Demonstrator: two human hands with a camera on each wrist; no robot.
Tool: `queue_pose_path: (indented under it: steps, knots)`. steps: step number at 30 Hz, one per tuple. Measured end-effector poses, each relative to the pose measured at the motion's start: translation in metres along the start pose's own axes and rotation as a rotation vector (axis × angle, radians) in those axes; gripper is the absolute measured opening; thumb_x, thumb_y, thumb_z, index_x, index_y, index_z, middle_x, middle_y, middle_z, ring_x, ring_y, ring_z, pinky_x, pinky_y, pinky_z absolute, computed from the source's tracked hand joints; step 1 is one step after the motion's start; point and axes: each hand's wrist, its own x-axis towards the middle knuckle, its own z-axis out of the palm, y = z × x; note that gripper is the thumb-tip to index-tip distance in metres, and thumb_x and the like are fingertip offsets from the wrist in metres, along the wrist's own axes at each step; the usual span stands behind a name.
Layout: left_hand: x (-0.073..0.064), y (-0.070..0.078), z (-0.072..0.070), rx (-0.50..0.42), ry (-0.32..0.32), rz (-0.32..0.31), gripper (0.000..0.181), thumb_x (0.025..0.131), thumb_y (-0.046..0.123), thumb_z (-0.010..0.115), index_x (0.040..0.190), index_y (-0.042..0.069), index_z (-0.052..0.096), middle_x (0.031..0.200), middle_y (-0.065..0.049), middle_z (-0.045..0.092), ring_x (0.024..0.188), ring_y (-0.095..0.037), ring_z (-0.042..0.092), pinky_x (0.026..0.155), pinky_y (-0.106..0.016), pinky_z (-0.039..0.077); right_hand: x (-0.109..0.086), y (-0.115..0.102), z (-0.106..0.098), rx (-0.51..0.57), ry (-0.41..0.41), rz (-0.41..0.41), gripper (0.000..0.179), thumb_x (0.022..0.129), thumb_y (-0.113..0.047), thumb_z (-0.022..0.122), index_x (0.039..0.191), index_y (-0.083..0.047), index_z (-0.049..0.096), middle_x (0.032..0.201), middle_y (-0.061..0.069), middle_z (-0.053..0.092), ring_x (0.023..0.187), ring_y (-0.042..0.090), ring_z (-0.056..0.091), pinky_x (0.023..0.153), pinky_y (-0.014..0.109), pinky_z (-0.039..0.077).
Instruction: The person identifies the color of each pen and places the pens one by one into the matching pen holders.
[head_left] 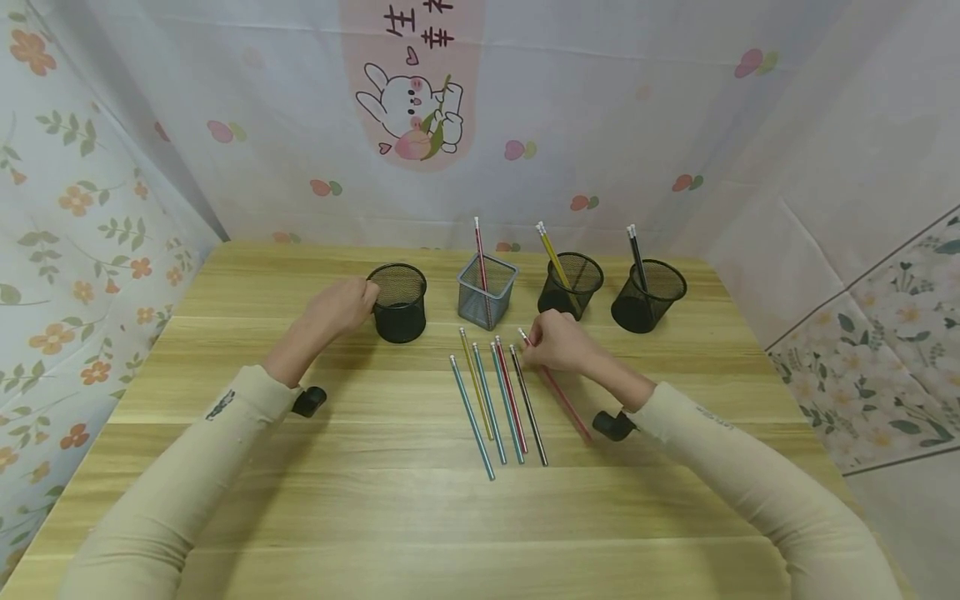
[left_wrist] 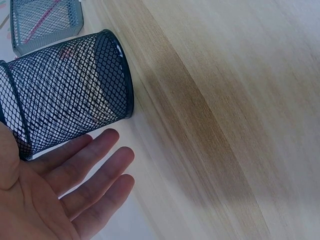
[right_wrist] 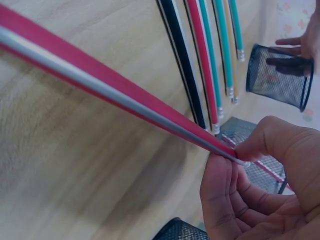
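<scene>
My left hand [head_left: 341, 307] is at the near-left rim of a black round mesh pencil cup [head_left: 401, 323]. In the left wrist view, the thumb and index finger pinch the rim of this cup [left_wrist: 70, 95], with the other fingers extended beside its wall. My right hand [head_left: 558, 340] pinches a red pencil [head_left: 567, 406] near its white eraser end. The right wrist view shows the held pencil [right_wrist: 125, 97] slanting over the tabletop, thumb against fingertips. Just left of it lies a row of several pencils, with a black pencil [head_left: 531, 410] nearest and a blue pencil [head_left: 472, 419] farthest left.
A grey square mesh holder [head_left: 475, 308] at the back holds a red pencil [head_left: 481, 246]. To its right, one black mesh cup [head_left: 552, 300] holds yellow pencils [head_left: 553, 254], another cup [head_left: 632, 314] black pencils [head_left: 637, 254]. A printed curtain [head_left: 570, 108] hangs behind the wooden table [head_left: 375, 508].
</scene>
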Motion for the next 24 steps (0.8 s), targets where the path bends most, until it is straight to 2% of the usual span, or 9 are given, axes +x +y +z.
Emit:
queue_pose_path:
  steps: [9, 18, 24]
  knots:
    - [0.0, 0.001, -0.001, -0.002, 0.024, -0.005, 0.041, 0.106, 0.018, 0.025, 0.07, 0.009, 0.043, 0.068, -0.005, 0.039, 0.062, -0.021, 0.036, 0.061, -0.037, 0.034, -0.002, -0.006, -0.013, -0.008, 0.055, 0.008, 0.005, 0.08, -0.007, 0.067, 0.078, -0.006, 0.063, 0.072, 0.001, 0.06, 0.06, 0.015, 0.05, 0.059, 0.033, 0.043]
    - [0.0, 0.001, -0.001, 0.016, -0.008, 0.0, 0.039, 0.107, 0.017, 0.025, 0.076, 0.008, 0.046, 0.071, -0.006, 0.04, 0.064, -0.022, 0.036, 0.063, -0.038, 0.034, -0.004, -0.01, -0.025, 0.027, 0.086, -0.014, 0.004, 0.082, -0.002, 0.067, 0.084, -0.001, 0.065, 0.076, 0.004, 0.065, 0.066, 0.017, 0.059, 0.063, 0.035, 0.049]
    - [0.0, 0.0, -0.001, 0.012, -0.008, -0.001, 0.039, 0.107, 0.017, 0.024, 0.076, 0.008, 0.045, 0.071, -0.007, 0.04, 0.063, -0.021, 0.035, 0.062, -0.038, 0.033, -0.004, -0.012, -0.03, 0.058, 0.114, -0.036, 0.005, 0.08, -0.002, 0.066, 0.084, -0.001, 0.064, 0.076, 0.005, 0.065, 0.066, 0.018, 0.06, 0.063, 0.034, 0.049]
